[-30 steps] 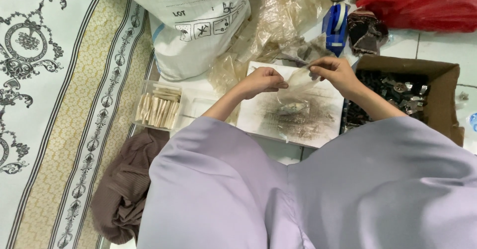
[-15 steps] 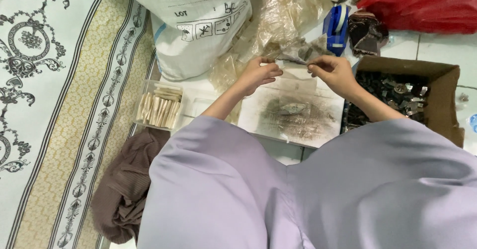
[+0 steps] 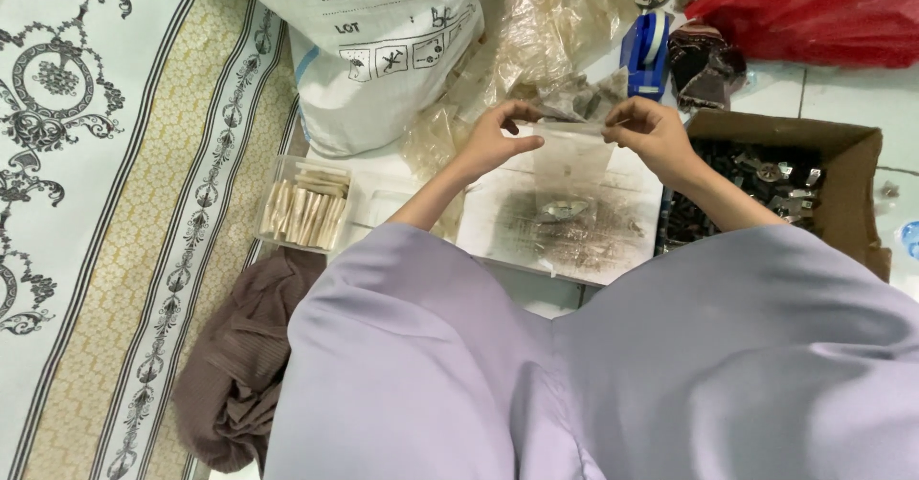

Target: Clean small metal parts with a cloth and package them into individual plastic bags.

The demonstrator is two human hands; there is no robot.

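Left hand (image 3: 493,140): fingertips pinch the left top edge of the small clear bag (image 3: 572,159), held above the white tray (image 3: 565,214).
Right hand (image 3: 649,133): pinches the right edge.
Risk: uneven pull may spill contents onto the tray.

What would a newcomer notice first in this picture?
At the centre, the left hand and right hand hold a small clear plastic bag stretched between their fingers, above a smudged white board. To the right stands a cardboard box of dark metal parts; to the left, a clear tray of pale sticks.
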